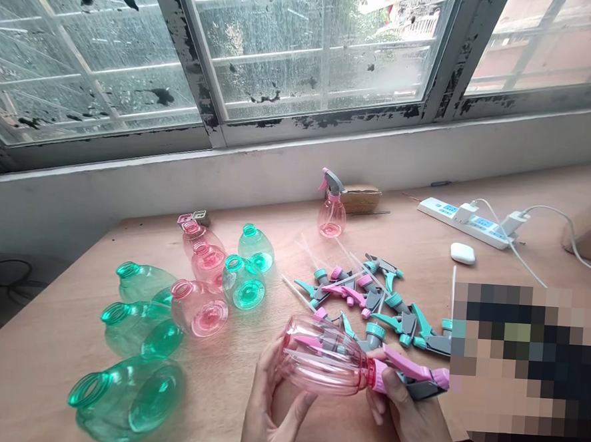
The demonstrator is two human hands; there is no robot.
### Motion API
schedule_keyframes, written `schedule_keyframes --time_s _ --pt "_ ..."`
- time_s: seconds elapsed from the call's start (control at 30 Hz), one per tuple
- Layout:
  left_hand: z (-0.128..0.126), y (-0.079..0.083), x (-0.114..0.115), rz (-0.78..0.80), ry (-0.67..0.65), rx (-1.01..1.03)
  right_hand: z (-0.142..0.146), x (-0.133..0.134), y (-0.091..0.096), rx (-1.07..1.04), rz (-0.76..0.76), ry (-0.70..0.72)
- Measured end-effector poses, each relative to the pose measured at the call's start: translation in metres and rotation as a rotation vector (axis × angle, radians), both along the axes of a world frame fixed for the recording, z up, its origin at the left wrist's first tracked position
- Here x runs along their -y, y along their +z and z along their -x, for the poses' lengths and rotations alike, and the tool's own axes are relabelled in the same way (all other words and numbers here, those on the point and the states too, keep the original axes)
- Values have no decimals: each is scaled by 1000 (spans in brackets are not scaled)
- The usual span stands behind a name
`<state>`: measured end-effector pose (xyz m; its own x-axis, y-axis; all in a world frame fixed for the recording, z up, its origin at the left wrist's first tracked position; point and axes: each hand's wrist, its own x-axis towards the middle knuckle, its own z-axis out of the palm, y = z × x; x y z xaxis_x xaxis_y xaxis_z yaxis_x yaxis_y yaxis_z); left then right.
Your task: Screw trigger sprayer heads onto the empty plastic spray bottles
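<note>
My left hand [271, 406] cups the body of a clear pink spray bottle [324, 359] lying sideways above the wooden table [36, 365]. My right hand [406, 414] grips its pink and grey trigger head [416, 378] at the bottle's neck. A dip tube shows inside the bottle. Just behind it lies a pile of loose trigger heads [371, 299], pink and teal with grey, with white tubes.
Empty teal bottles [127, 397] and pink bottles [200, 305] lie at the left. One assembled pink sprayer [332, 210] stands at the back by a small cardboard box [361, 200]. A power strip [468, 221], a white case [462, 252] and cables sit at the right. Window behind.
</note>
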<state>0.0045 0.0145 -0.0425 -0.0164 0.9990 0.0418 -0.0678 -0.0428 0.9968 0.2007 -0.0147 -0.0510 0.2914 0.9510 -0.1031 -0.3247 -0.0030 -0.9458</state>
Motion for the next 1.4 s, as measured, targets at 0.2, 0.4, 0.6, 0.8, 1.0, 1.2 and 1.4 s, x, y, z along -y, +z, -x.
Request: schedule_keyframes --time_s 0.2,0.4,0.6,0.8,1.0,1.2,1.4 --pt "4 7 3 43 -4 56 2 3 10 45 -13 63" --pt "15 -3 -10 44 9 235 3 1 20 211 -50 13" --pt "7 5 -9 16 120 74 1 3 24 179 -34 137" --pt "3 24 0 64 82 179 2 4 12 50 75 169" --pt "4 13 6 -30 53 134 2 0 1 -64 83 63" --pt "-1 0 5 -384 72 -48 3 -1 2 -100 126 0" --pt "-2 2 8 -323 39 -10 6 2 5 -62 81 -58"
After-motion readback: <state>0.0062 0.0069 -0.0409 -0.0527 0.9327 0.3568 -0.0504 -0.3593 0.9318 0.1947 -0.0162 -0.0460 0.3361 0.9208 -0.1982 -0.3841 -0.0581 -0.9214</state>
